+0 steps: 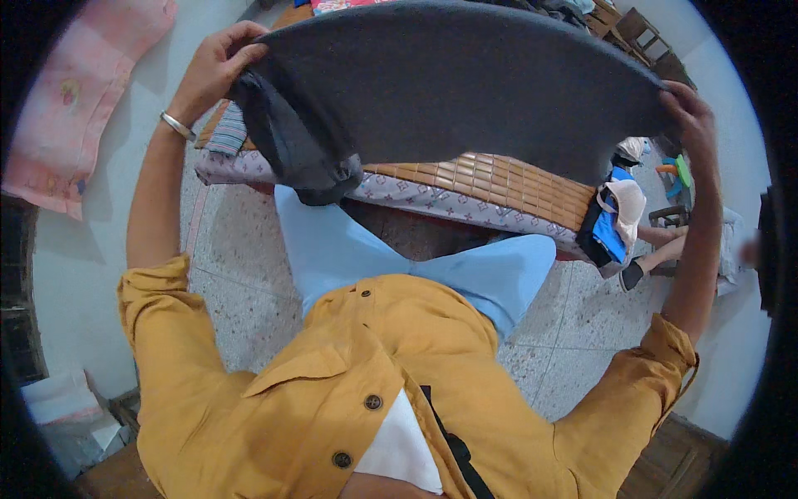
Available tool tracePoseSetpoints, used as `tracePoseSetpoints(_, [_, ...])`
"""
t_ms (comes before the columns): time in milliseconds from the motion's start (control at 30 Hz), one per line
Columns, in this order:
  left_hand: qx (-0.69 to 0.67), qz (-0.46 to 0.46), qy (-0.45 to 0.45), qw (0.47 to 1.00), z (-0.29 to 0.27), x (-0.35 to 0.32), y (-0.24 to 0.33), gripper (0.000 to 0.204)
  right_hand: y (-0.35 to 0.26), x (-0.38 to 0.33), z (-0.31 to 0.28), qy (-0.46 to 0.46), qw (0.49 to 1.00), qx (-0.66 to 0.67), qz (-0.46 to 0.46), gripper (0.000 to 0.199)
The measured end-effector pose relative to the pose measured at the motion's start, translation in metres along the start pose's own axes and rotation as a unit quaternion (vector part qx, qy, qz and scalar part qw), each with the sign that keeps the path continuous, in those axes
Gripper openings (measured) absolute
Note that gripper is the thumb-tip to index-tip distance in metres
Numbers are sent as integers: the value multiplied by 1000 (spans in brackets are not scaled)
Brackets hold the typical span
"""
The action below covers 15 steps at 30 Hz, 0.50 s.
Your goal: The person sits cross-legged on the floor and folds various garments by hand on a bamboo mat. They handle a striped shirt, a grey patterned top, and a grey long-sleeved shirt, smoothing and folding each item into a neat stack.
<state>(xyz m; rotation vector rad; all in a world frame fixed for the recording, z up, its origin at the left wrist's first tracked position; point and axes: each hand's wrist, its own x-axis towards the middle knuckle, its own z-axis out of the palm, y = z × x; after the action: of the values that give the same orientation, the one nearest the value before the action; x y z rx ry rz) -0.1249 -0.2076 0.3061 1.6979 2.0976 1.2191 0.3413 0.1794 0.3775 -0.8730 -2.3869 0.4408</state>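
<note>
The yellow shirt (pixel 291 407) is nearest; the left hand (pixel 223 60) and right hand (pixel 692 121) grip opposite ends of the grey cloth (pixel 465 91). Opening its bunched left side should even the tension.

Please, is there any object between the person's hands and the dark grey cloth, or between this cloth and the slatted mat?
Nothing visible: the left hand and right hand grip the dark grey cloth directly. Nothing shows between it and the slatted mat, though the cloth hides part of the mat.
</note>
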Motion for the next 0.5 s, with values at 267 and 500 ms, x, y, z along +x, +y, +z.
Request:
tracePoseSetpoints(267, [481, 74, 236, 841, -129, 22, 18, 25, -83, 34, 95, -22, 953, 294, 66, 8])
tracePoseSetpoints(500, [359, 210, 41, 908, 43, -1, -6, 19, 56, -25, 175, 159, 970, 20, -184, 20])
